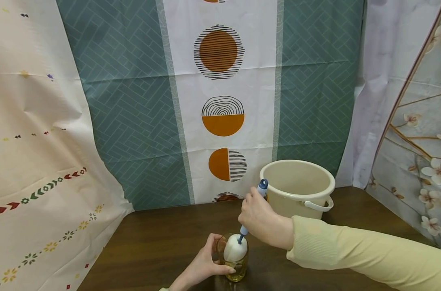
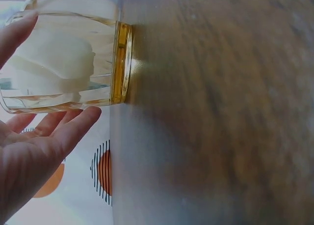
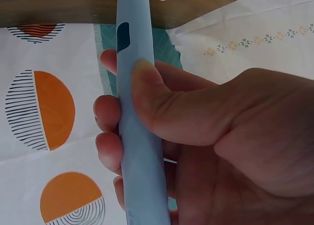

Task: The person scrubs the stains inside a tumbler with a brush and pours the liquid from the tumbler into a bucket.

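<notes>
An amber-tinted drinking glass (image 1: 237, 275) stands upright on the brown table. My left hand (image 1: 205, 262) holds it from the left, thumb at the near side and fingers behind; the left wrist view shows the fingertips (image 2: 91, 114) against its wall. Inside the glass sits the white sponge head (image 1: 235, 248) of a bottle brush, also visible through the wall in the left wrist view. My right hand (image 1: 259, 218) grips the brush's light blue handle (image 3: 140, 117), thumb along one side and fingers wrapped round the other. The handle leans up and to the right, its dark blue end (image 1: 263, 184) above the fist.
A cream bucket (image 1: 296, 202) with a white carrying handle (image 1: 318, 207) stands behind the right hand, near the table's back edge. Patterned cloths (image 1: 133, 101) hang behind the brown table (image 1: 151, 238) and along both sides.
</notes>
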Demonstrator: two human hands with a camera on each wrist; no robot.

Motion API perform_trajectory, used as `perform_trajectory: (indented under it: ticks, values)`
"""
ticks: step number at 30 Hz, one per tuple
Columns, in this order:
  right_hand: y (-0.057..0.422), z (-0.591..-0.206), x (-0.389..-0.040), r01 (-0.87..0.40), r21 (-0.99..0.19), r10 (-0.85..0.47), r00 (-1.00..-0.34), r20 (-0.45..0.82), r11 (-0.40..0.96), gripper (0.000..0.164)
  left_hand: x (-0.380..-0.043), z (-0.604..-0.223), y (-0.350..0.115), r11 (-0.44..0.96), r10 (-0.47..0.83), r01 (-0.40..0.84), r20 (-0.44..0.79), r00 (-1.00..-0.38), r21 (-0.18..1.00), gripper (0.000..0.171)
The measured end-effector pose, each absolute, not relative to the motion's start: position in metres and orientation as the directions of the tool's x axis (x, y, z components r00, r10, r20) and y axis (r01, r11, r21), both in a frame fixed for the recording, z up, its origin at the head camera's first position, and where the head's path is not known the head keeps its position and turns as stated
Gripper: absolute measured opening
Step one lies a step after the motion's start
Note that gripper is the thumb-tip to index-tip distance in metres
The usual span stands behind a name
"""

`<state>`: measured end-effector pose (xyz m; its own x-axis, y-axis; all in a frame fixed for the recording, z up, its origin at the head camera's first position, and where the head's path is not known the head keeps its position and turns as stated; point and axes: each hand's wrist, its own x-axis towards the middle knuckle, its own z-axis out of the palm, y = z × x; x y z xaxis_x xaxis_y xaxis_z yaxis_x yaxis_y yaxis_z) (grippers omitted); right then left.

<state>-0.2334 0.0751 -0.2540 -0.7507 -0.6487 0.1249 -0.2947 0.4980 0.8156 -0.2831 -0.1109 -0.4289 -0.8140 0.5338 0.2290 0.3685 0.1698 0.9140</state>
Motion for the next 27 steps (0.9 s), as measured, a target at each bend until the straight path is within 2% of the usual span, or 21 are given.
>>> perform_trajectory:
  ticks: [12, 27]
  values:
    - [0.0724, -0.2568, -0.2355, -0.314, 0.818, -0.656, -0.748, 0.099, 0.482, 0.003, -0.2813, -0.4273, -0.1112, 0.178, 0.532, 0.369, 0.227, -0.816, 0.912, 0.068]
    - [0.0698, -0.2619, -0.2382, -0.33, 0.821, -0.646, -0.761, 0.06, 0.465, 0.008, -0.2821, -0.4281, -0.1123, 0.145, 0.553, 0.379, 0.243, -0.797, 0.914, 0.069]
